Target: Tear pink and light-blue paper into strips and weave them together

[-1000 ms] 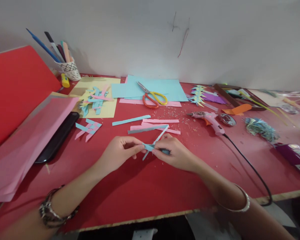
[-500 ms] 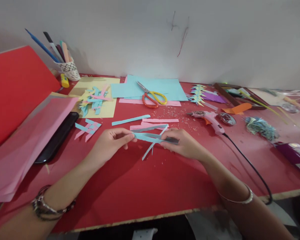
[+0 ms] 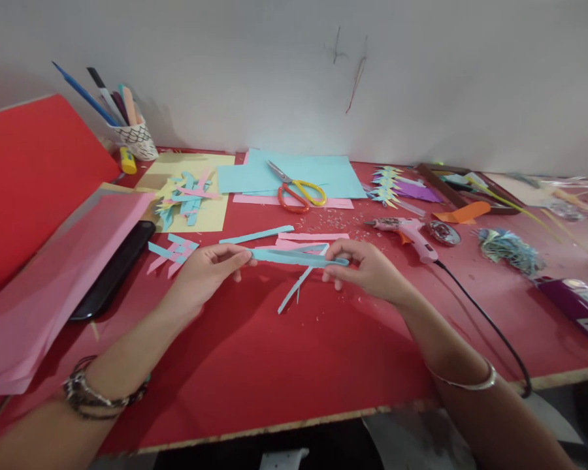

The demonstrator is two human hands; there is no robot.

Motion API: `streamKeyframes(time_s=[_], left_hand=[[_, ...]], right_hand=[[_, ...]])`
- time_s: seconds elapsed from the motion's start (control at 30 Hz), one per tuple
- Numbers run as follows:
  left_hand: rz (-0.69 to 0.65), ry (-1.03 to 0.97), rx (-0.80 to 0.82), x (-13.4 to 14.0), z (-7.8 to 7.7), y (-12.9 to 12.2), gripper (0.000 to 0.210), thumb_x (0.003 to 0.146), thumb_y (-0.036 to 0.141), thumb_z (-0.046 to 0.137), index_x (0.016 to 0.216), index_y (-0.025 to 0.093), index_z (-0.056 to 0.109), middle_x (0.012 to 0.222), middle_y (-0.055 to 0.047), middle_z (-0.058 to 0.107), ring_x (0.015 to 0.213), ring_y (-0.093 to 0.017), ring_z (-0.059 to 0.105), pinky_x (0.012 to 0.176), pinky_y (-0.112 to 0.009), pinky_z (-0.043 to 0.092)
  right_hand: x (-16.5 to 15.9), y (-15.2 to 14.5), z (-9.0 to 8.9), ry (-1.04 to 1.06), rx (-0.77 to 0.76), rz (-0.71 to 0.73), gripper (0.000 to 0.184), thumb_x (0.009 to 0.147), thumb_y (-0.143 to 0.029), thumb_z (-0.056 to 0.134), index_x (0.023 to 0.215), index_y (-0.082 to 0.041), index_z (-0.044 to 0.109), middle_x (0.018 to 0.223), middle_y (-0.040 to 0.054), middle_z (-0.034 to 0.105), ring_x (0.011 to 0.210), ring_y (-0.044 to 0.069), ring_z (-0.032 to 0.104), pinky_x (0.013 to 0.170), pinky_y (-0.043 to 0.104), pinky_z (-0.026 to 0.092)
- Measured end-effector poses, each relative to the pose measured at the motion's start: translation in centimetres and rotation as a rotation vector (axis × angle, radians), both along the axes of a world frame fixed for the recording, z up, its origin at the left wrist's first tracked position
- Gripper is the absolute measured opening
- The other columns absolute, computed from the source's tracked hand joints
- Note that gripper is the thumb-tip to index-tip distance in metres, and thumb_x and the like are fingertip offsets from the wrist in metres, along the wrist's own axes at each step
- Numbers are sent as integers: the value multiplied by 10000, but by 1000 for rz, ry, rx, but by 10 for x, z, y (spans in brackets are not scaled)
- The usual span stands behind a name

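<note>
A light blue paper strip [image 3: 289, 258], doubled over into a loop at its right end, is stretched between my two hands above the table. My left hand [image 3: 214, 269] pinches its left end between thumb and fingers. Near the folded end, my right hand [image 3: 357, 266] grips it with thumb and fingertips. Pink paper strips [image 3: 313, 236] and another blue strip [image 3: 256, 234] lie just behind. Under the held strip, thin pale blue offcuts [image 3: 294, 290] rest on the red surface. A small woven pink and blue paper piece [image 3: 173, 251] sits left of my left hand.
Scissors [image 3: 300, 190] lie on blue paper sheets [image 3: 338, 173] at the back. A corded pink glue gun [image 3: 409, 234] is on the right, near orange paper [image 3: 463, 213]. Pink sheets [image 3: 63, 281] and a black case [image 3: 117, 271] occupy the left. A pen cup [image 3: 140, 140] stands behind.
My right hand has shifted slightly right and up, and the strip's right end now shows a rounded fold. My left hand has moved a little left, drawing the strip straighter.
</note>
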State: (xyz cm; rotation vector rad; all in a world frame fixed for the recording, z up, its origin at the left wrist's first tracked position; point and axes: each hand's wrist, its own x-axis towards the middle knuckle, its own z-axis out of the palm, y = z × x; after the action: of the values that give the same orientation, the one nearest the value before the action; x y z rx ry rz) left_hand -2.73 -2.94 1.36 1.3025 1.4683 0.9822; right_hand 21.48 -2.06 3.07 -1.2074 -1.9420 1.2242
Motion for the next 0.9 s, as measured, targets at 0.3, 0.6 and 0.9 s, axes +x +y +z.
streamKeyframes(time_s=[0.3, 0.6, 0.9], left_hand=[[55, 21, 32, -1, 3, 1, 122, 654, 308, 580, 613, 205, 631, 483, 39, 559, 466, -93, 473, 550, -210, 415], [52, 38, 65, 0, 2, 0, 134, 667, 309, 574, 612, 197, 623, 512, 36, 593, 465, -86, 497, 565, -215, 428], [14, 30, 128, 9, 8, -7, 93, 658, 272, 584, 640, 188, 620, 605, 27, 649, 456, -76, 512, 549, -201, 447]], right_hand=[[2, 4, 1, -29, 157, -69, 177, 758, -287, 514, 630, -165, 495, 564, -4, 615, 502, 81, 536, 516, 213, 395], [-2, 5, -3, 49, 168, -173, 160, 749, -264, 500, 622, -171, 469, 545, -22, 582, 449, 71, 524, 481, 209, 383], [-5, 7, -8, -247, 497, -358, 53, 684, -166, 463, 705, -194, 423, 636, -3, 514, 606, 131, 493, 610, 281, 381]])
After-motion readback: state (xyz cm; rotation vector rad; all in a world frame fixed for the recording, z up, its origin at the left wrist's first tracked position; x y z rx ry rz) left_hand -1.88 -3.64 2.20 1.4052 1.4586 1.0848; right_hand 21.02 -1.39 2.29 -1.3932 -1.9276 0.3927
